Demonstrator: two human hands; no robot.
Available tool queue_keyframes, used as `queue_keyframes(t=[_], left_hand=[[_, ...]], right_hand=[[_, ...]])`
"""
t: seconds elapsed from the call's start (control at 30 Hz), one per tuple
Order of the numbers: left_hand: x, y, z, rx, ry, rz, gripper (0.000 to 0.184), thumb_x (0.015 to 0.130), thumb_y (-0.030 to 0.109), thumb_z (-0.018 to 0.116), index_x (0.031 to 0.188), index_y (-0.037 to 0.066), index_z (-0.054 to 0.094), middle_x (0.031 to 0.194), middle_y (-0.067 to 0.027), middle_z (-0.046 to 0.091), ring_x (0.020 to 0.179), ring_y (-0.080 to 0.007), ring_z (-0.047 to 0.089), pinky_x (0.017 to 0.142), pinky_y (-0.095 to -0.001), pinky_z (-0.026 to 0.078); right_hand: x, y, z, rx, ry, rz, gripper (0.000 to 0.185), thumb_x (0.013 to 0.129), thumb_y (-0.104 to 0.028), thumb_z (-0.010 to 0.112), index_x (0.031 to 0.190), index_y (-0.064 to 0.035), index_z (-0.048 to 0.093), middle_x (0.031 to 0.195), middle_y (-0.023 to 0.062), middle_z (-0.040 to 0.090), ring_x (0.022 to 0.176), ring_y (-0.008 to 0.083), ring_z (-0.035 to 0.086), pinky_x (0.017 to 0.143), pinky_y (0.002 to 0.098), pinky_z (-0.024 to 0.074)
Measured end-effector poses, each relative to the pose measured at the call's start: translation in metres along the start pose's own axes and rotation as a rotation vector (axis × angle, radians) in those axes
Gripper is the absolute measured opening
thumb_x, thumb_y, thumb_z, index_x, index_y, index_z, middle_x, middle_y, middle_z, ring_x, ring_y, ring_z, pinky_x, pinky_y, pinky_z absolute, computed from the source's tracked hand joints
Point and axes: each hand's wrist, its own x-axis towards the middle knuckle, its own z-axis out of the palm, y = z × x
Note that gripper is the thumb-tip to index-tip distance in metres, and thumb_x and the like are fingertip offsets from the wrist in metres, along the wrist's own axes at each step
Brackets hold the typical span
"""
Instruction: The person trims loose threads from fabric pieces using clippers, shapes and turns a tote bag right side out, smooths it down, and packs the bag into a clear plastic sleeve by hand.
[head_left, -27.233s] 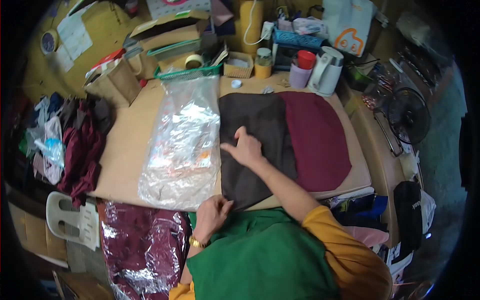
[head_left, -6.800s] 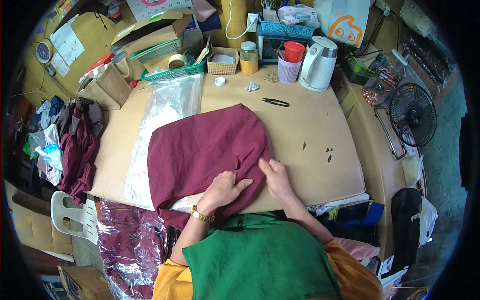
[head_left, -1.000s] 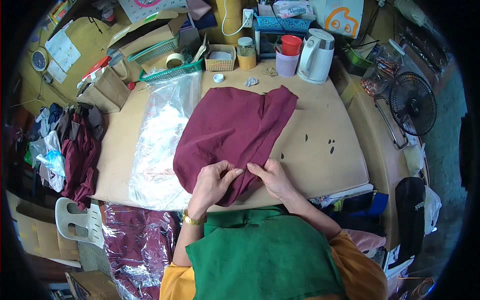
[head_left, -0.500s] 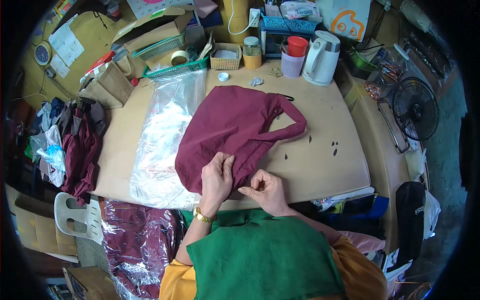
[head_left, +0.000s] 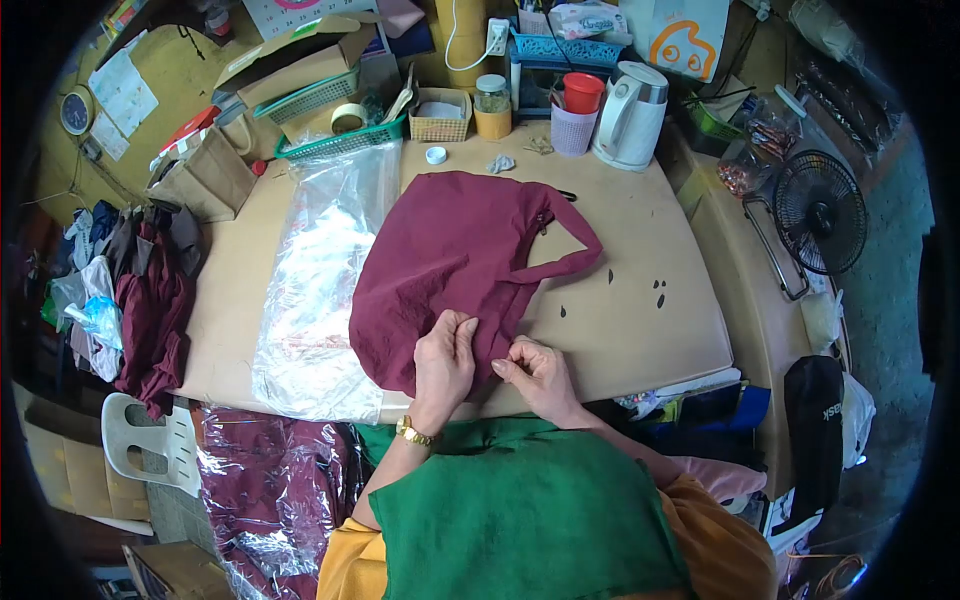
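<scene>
Tabletop (head_left: 665, 330) stretches rightward; left hand (head_left: 444, 358) pinching cloth (head_left: 440, 235), right hand (head_left: 538, 378) at its edge.

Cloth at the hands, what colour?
The cloth is plain maroon; best seen in the head view.

ok so the left hand (head_left: 445, 360) is pinching the near part of a maroon cloth bag (head_left: 440, 240), right hand (head_left: 543, 382) at its edge, clear plastic sleeves (head_left: 315, 300) left of the bag, electric kettle (head_left: 627, 122) beyond it
</scene>
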Motion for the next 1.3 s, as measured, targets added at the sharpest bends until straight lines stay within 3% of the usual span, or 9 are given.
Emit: queue_keyframes(t=[0.27, 0.67, 0.87, 0.97, 1.03, 1.07, 1.13, 1.2, 1.3], left_hand=[[-0.010, -0.016, 0.002, -0.282, -0.155, -0.219, 0.023, 0.101, 0.016, 0.053, 0.084, 0.000, 0.055, 0.072, 0.0025, 0.049, 0.070, -0.0057, 0.041, 0.065, -0.0234, 0.039], [-0.007, -0.014, -0.005, -0.344, -0.254, -0.256, 0.031, 0.096, 0.019, 0.062, 0.075, 0.000, 0.052, 0.063, -0.0029, 0.043, 0.063, -0.0070, 0.037, 0.057, -0.0271, 0.038], [-0.006, -0.024, -0.026, -0.293, -0.491, -0.097, 0.016, 0.093, 0.014, 0.064, 0.093, -0.002, 0.064, 0.079, -0.0174, 0.064, 0.070, -0.0177, 0.060, 0.069, -0.0315, 0.049], [-0.006, -0.004, -0.037, -0.260, -0.855, 0.007, 0.014, 0.091, 0.011, 0.063, 0.098, 0.000, 0.066, 0.087, -0.0176, 0.068, 0.077, -0.0268, 0.067, 0.073, -0.0344, 0.051], [-0.009, -0.008, -0.035, -0.237, -1.068, 0.100, 0.013, 0.089, 0.010, 0.064, 0.098, 0.003, 0.067, 0.089, -0.0158, 0.070, 0.082, -0.0291, 0.070, 0.074, -0.0353, 0.053], [-0.008, -0.008, -0.050, -0.223, -1.069, 0.111, 0.013, 0.089, 0.010, 0.064, 0.098, 0.003, 0.067, 0.089, -0.0158, 0.070, 0.082, -0.0291, 0.070, 0.074, -0.0353, 0.053], [0.000, -0.007, -0.095, 0.208, -1.078, 0.078, 0.013, 0.087, 0.014, 0.067, 0.098, 0.006, 0.069, 0.090, -0.0137, 0.071, 0.080, -0.0288, 0.070, 0.074, -0.0349, 0.053], [0.007, 0.001, -0.139, 0.165, -1.072, -0.126, 0.020, 0.084, 0.019, 0.074, 0.098, 0.006, 0.071, 0.090, -0.0120, 0.073, 0.083, -0.0269, 0.070, 0.076, -0.0340, 0.053], [0.011, -0.020, -0.155, 0.027, -0.294, -0.219, 0.040, 0.075, 0.023, 0.083, 0.105, 0.000, 0.069, 0.100, -0.0125, 0.071, 0.097, -0.0265, 0.067, 0.088, -0.0357, 0.049]], right_hand=[[-0.011, 0.023, -0.005, 0.206, -0.079, -0.011, 0.023, 0.091, -0.015, 0.069, 0.075, -0.0018, 0.059, 0.071, -0.0004, 0.054, 0.060, 0.0058, 0.048, 0.055, 0.0240, 0.0383], [-0.012, 0.014, 0.013, 0.277, 0.144, 0.062, 0.006, 0.090, -0.004, 0.066, 0.086, -0.0013, 0.063, 0.077, -0.0018, 0.063, 0.066, 0.0025, 0.053, 0.058, 0.0197, 0.0429], [0.015, -0.050, -0.047, -0.274, -0.757, 0.146, 0.010, 0.089, -0.001, 0.067, 0.099, 0.0007, 0.064, 0.075, 0.0021, 0.064, 0.067, 0.0055, 0.059, 0.063, 0.0237, 0.0490], [0.047, -0.067, -0.064, -0.191, -0.546, -0.179, 0.025, 0.090, -0.012, 0.067, 0.113, -0.0034, 0.063, 0.100, 0.0111, 0.068, 0.090, 0.0150, 0.066, 0.079, 0.0337, 0.0522], [0.078, -0.058, -0.057, -0.768, -0.411, -0.557, 0.040, 0.093, -0.027, 0.063, 0.126, -0.0047, 0.057, 0.134, 0.0186, 0.055, 0.122, 0.0269, 0.055, 0.099, 0.0456, 0.0444], [0.090, -0.003, -0.078, -1.395, -0.532, -0.346, 0.059, 0.093, -0.041, 0.058, 0.139, -0.0058, 0.047, 0.153, 0.0190, 0.032, 0.141, 0.0332, 0.032, 0.110, 0.0544, 0.0311], [0.075, 0.029, -0.096, -1.340, -0.389, -0.325, 0.059, 0.091, -0.044, 0.060, 0.136, -0.0061, 0.052, 0.141, 0.0193, 0.049, 0.131, 0.0341, 0.047, 0.107, 0.0505, 0.0377], [0.071, -0.091, -0.090, -1.297, -0.860, 0.257, 0.054, 0.089, -0.044, 0.063, 0.129, -0.0078, 0.060, 0.122, 0.0197, 0.064, 0.118, 0.0324, 0.059, 0.100, 0.0437, 0.0451], [0.082, -0.120, -0.108, -0.843, -0.586, 0.206, 0.040, 0.086, -0.035, 0.070, 0.113, -0.0052, 0.067, 0.095, 0.0158, 0.070, 0.097, 0.0264, 0.067, 0.091, 0.0365, 0.0490]])
